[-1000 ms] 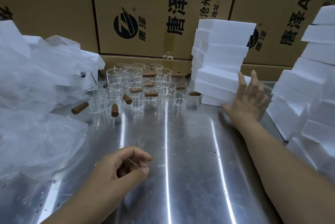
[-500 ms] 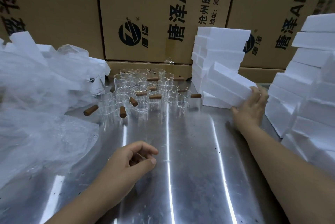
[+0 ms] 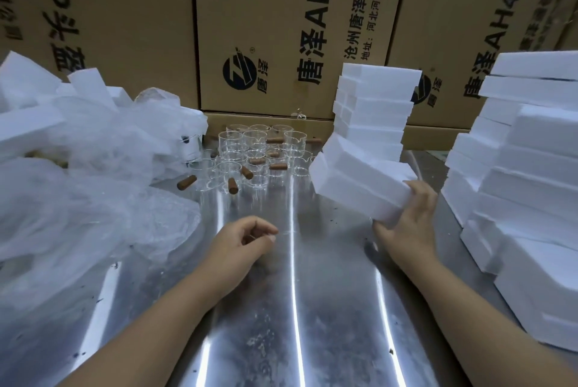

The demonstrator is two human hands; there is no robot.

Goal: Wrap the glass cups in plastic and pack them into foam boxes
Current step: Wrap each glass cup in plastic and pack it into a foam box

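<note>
Several clear glass cups (image 3: pixel 258 153) with brown wooden handles stand in a cluster at the back of the steel table (image 3: pixel 294 308). My right hand (image 3: pixel 409 224) grips the near end of a white foam box (image 3: pixel 356 180), which is tilted and lifted off the bottom of the middle foam stack (image 3: pixel 373 111). My left hand (image 3: pixel 242 245) hovers over the table centre with fingers loosely curled and thumb near the fingertips, holding nothing that I can see. A heap of clear plastic sheets (image 3: pixel 81 186) lies at the left.
More white foam boxes (image 3: pixel 525 174) are piled at the right edge, and some sit behind the plastic at the left (image 3: pixel 28 111). Large printed cardboard cartons (image 3: pixel 281 30) wall off the back of the table.
My right hand went from flat against the foam stack to gripping one box and pulling it out toward me, tilted. My left hand stayed put. The camera moved closer.
</note>
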